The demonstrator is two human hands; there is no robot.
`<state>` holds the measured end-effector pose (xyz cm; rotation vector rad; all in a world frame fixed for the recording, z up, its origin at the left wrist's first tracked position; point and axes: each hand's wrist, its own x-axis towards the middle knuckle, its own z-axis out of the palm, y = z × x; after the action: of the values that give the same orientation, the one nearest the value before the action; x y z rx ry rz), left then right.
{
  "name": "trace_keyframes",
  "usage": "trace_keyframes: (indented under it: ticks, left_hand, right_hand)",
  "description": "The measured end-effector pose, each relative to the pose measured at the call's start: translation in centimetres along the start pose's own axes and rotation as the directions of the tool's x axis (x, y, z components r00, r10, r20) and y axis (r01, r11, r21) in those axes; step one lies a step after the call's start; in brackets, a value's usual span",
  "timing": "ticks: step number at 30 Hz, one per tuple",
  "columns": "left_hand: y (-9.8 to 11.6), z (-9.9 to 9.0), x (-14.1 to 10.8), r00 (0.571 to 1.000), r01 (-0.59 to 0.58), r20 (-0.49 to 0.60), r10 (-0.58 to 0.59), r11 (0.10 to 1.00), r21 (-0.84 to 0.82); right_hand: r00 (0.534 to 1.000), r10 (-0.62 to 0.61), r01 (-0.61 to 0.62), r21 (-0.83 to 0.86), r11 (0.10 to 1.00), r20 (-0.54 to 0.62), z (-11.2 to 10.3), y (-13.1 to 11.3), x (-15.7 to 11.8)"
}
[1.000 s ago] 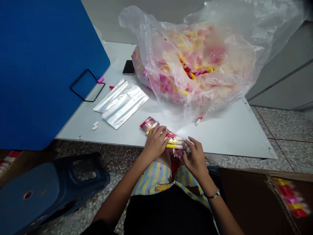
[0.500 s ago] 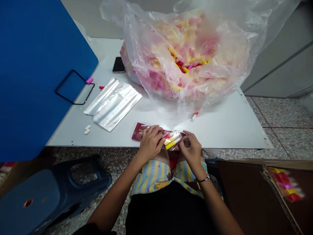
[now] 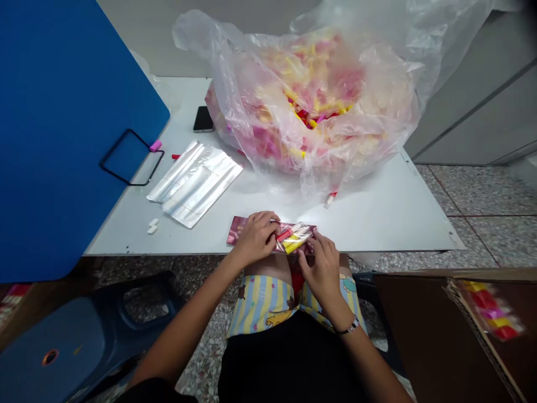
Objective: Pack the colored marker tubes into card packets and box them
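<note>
A plastic packet [image 3: 237,229] with a dark red end and a see-through front lies along the front edge of the table. Inside it show a red stick and yellow sticks with whitish ends. My left hand [image 3: 257,238] rests over the packet's left part, its fingers curled onto the film beside the sticks. At the packet's right end is my right hand [image 3: 324,266], fingertips on its edge and thumb below. Behind them stands a large clear plastic bag [image 3: 268,151], full of pink, yellow and red pieces.
Flat silvery pouches [image 3: 197,184] lie left of the bag, near a phone [image 3: 203,119]. Two small white pieces [image 3: 153,226] and a red-and-white stick [image 3: 331,200] lie on the table [image 3: 377,224]. A blue panel [image 3: 62,140] borders the left; a cardboard box [image 3: 411,319] stands lower right.
The right hand's thumb and fingers have shifted slightly left and lower at the packet's end. The packet lies flatter, with its red stick more exposed. The view has moved a little.
</note>
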<state>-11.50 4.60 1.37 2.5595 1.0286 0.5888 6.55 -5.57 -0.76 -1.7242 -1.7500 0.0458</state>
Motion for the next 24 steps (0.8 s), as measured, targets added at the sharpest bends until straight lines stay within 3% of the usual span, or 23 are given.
trace_keyframes:
  ticks: [6, 10, 18, 24]
  left_hand:
    - [-0.1, -0.5, 0.1, 0.991, -0.107, 0.085, 0.103, 0.993, 0.04]
    - [-0.1, -0.8, 0.2, 0.978, -0.147, 0.149, 0.142, 0.989, 0.021]
    - [-0.1, -1.1, 0.5, 0.98, -0.06, 0.193, 0.056, 0.998, 0.016]
    - [0.2, -1.5, 1.1, 0.951, -0.135, 0.282, 0.123, 0.991, 0.023]
  right_hand:
    - [0.993, -0.015, 0.033, -0.147, 0.989, 0.12, 1.1, -0.3, -0.1]
    - [0.989, -0.017, 0.037, -0.137, 0.99, 0.147, 1.5, -1.0, 0.0]
    - [0.997, -0.076, 0.073, 0.125, 0.989, 0.022, 2.0, -0.3, 0.3]
    - [0.99, 0.063, -0.058, 0.043, 0.997, -0.127, 1.0, 1.3, -1.5]
